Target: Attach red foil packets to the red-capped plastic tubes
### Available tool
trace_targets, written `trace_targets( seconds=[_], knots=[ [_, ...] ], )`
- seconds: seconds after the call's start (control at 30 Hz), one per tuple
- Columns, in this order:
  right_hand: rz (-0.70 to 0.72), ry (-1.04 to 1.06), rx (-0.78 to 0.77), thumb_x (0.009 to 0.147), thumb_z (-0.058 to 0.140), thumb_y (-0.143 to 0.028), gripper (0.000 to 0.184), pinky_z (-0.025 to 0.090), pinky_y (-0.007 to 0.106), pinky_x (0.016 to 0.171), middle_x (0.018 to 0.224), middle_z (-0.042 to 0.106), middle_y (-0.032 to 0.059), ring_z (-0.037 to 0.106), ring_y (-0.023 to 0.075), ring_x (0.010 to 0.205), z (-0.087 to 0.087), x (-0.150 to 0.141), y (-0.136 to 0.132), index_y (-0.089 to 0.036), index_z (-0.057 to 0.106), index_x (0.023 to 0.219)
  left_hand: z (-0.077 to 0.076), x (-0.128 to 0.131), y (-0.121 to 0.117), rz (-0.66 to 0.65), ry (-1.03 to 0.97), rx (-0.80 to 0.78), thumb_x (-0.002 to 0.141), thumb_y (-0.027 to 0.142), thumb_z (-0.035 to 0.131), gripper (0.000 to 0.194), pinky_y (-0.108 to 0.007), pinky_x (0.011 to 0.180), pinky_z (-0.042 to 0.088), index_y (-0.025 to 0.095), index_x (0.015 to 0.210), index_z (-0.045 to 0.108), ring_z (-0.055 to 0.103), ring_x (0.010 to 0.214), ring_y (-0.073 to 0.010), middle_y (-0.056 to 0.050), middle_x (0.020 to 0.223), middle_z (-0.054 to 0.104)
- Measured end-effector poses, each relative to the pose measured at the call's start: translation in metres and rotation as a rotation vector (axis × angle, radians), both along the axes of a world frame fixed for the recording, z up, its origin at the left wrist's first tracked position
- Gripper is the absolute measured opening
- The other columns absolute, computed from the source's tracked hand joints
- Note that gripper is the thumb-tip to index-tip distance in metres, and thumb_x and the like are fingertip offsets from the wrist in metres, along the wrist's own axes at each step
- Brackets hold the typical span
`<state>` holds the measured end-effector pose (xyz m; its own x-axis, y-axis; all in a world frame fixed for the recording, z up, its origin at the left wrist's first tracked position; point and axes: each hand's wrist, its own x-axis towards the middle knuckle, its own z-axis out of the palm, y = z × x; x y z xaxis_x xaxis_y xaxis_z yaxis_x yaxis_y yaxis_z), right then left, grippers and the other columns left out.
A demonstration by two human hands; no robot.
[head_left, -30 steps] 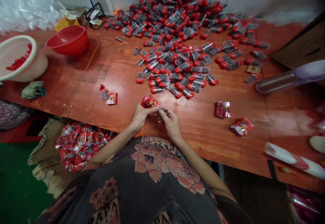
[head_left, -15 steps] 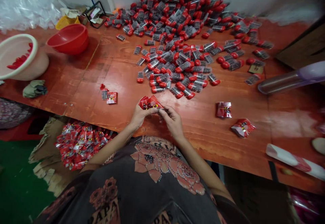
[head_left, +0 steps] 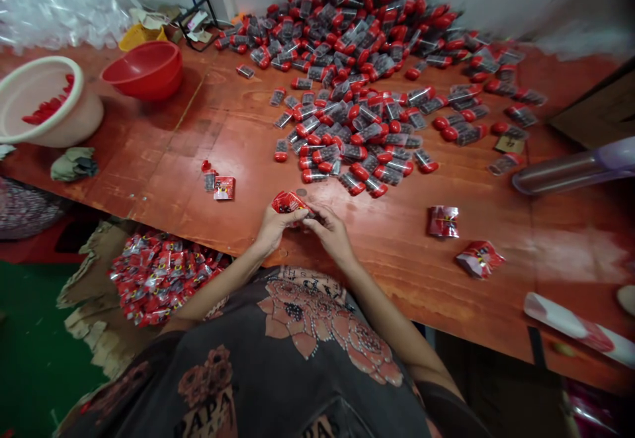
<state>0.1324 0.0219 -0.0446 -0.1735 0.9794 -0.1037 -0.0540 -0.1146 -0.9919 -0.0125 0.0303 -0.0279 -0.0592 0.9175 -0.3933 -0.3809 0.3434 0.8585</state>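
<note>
Entry, head view, logged by me at a distance.

Item: red printed packet [head_left: 288, 201], glossy, one. Location: above the near side of the worktop [head_left: 235, 124], in front of the person's body, between both hands. Its visible part slants from upper left to lower right; thumbs and fingers cover the rest, so I cannot state its full long axis.

Left hand [head_left: 271, 231]: closed on the packet, thumb laid over its near side, fingers mostly hidden. I list this one as nearer, most of the visible packet rising just beyond its thumb.

Right hand [head_left: 331, 234]: closed in a pinch at the packet's right end, thumb tip near the left one.

Surroundings: red-capped tubes [head_left: 368, 135], many, beyond the hands and apart; folded packet [head_left: 224, 188], left; banded packet [head_left: 444, 221] and crumpled packet [head_left: 480, 259], right, well apart.
</note>
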Motion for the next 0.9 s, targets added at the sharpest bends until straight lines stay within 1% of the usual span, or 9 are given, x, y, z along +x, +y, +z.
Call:
trace_targets(
  seconds=[0.13, 0.23, 0.3, 0.4, 0.5, 0.6, 0.7, 0.83, 0.9],
  knots=[
    [-0.011, -0.067, -0.019, 0.078, 0.069, -0.036, 0.026, 0.053, 0.030, 0.065, 0.090, 0.064, 0.0021, 0.060, 0.0171, 0.074, -0.009, -0.006, 0.009, -0.023, 0.072, 0.100, -0.007, -0.020, 0.003, 0.078, -0.059, -0.029, 0.056, 0.027, 0.090, 0.032, -0.026, 0.063, 0.053, 0.014, 0.075, 0.069, 0.064, 0.062, -0.0137, -0.002, 0.072, 0.071],
    [0.025, -0.142, -0.063, 0.078, 0.067, -0.040, 0.025, 0.046, 0.027, 0.055, 0.078, 0.065, 0.0006, 0.055, 0.0153, 0.063, -0.020, -0.012, 0.023, -0.020, 0.070, 0.091, -0.005, -0.051, 0.007, 0.287, -0.115, -0.055, 0.066, 0.025, 0.083, 0.024, -0.032, 0.074, 0.057, 0.014, 0.083, 0.069, 0.070, 0.074, -0.0178, -0.006, 0.083, 0.075],
    [0.067, -0.179, -0.087, 0.079, 0.064, -0.042, 0.028, 0.043, 0.026, 0.051, 0.072, 0.064, -0.0010, 0.051, 0.0141, 0.055, -0.026, -0.021, 0.033, -0.020, 0.070, 0.095, 0.000, -0.071, 0.008, 0.371, -0.192, -0.082, 0.071, 0.018, 0.075, 0.020, -0.036, 0.082, 0.057, 0.015, 0.090, 0.068, 0.072, 0.081, -0.0195, -0.006, 0.086, 0.076],
    [0.051, -0.242, 0.024, 0.079, 0.066, -0.041, 0.039, 0.049, 0.030, 0.060, 0.081, 0.065, 0.0006, 0.056, 0.0159, 0.061, -0.027, -0.041, 0.043, -0.021, 0.067, 0.112, 0.008, -0.083, 0.006, 0.312, -0.310, -0.099, 0.075, 0.008, 0.067, 0.029, -0.040, 0.091, 0.055, 0.017, 0.102, 0.067, 0.072, 0.093, -0.0214, -0.007, 0.092, 0.076],
    [0.027, -0.292, 0.216, 0.077, 0.071, -0.040, 0.038, 0.052, 0.037, 0.077, 0.097, 0.066, 0.0054, 0.061, 0.0199, 0.078, -0.018, -0.056, 0.041, -0.023, 0.068, 0.111, 0.008, -0.070, 0.005, 0.269, -0.341, -0.100, 0.076, 0.008, 0.069, 0.028, -0.037, 0.090, 0.055, 0.018, 0.102, 0.069, 0.071, 0.095, -0.0216, -0.006, 0.093, 0.077],
    [0.071, -0.232, 0.208, 0.080, 0.068, -0.039, 0.025, 0.053, 0.035, 0.076, 0.093, 0.068, 0.0047, 0.064, 0.0210, 0.081, -0.009, -0.057, 0.035, -0.023, 0.067, 0.099, 0.000, -0.045, 0.007, 0.288, -0.330, -0.115, 0.069, 0.007, 0.075, 0.019, -0.029, 0.079, 0.055, 0.014, 0.087, 0.072, 0.071, 0.081, -0.0175, -0.006, 0.082, 0.076],
    [0.052, -0.236, 0.191, 0.085, 0.062, -0.033, 0.019, 0.055, 0.035, 0.077, 0.094, 0.071, 0.0036, 0.067, 0.0215, 0.085, -0.006, -0.045, 0.032, -0.024, 0.063, 0.100, -0.008, -0.025, 0.009, 0.310, -0.308, -0.092, 0.062, 0.008, 0.081, 0.019, -0.026, 0.074, 0.055, 0.013, 0.078, 0.072, 0.069, 0.070, -0.0140, -0.004, 0.076, 0.074],
    [0.125, -0.485, 0.268, 0.091, 0.049, -0.022, 0.029, 0.053, 0.034, 0.079, 0.104, 0.074, 0.0040, 0.071, 0.0224, 0.094, -0.002, -0.020, 0.034, -0.026, 0.060, 0.118, -0.013, -0.013, 0.013, 0.251, -0.216, -0.019, 0.053, 0.013, 0.088, 0.027, -0.026, 0.068, 0.054, 0.015, 0.075, 0.071, 0.067, 0.063, -0.0136, -0.001, 0.071, 0.072],
    [0.194, -0.644, 0.313, 0.093, 0.046, -0.021, 0.033, 0.053, 0.034, 0.077, 0.107, 0.075, 0.0040, 0.071, 0.0238, 0.096, 0.001, -0.010, 0.042, -0.027, 0.058, 0.123, -0.013, -0.010, 0.015, 0.224, -0.187, 0.002, 0.052, 0.016, 0.089, 0.028, -0.026, 0.066, 0.053, 0.014, 0.073, 0.071, 0.066, 0.063, -0.0141, -0.001, 0.070, 0.072]
  ],
)
